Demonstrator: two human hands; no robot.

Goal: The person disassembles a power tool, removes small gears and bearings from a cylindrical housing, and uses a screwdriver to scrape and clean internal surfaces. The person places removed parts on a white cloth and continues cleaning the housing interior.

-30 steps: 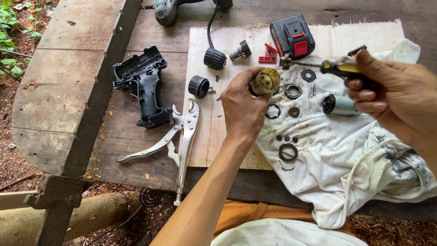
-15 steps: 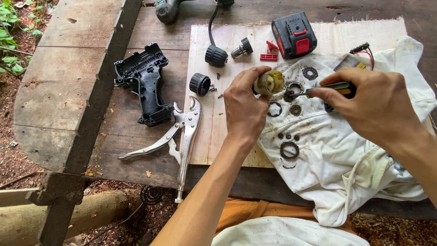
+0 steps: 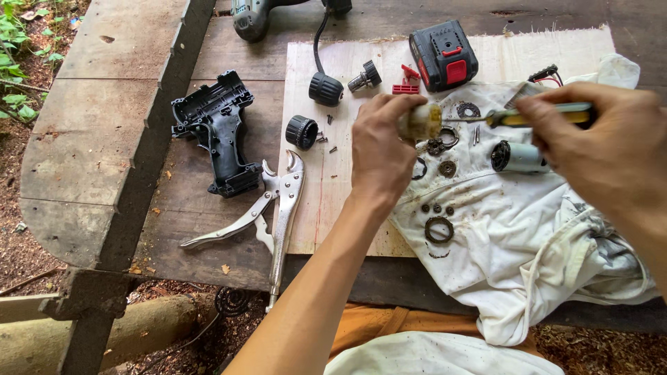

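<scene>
Two hands busy: left hand point(image 3: 381, 149) fingers pinched round small greasy gear housing point(image 3: 421, 122) above white cloth point(image 3: 528, 229) near table's far edge. Right hand point(image 3: 611, 153) fist-closed on yellow-handled screwdriver point(image 3: 517, 118), tip at housing. Looks light, rigid, slippery; grip its sides.

A weathered wooden counter point(image 3: 104, 132) of thick planks stood outdoors in soft daylight. Bare brown ground point(image 3: 28, 236) lay around it, with green leaves point(image 3: 14, 42) at the left edge and a log point(image 3: 139, 333) beneath.

Left hand point(image 3: 381, 149) curled shut above the desk point(image 3: 208, 222), forearm stretched straight out; right hand point(image 3: 604, 153) closed level beside it, knuckles upward.
</scene>
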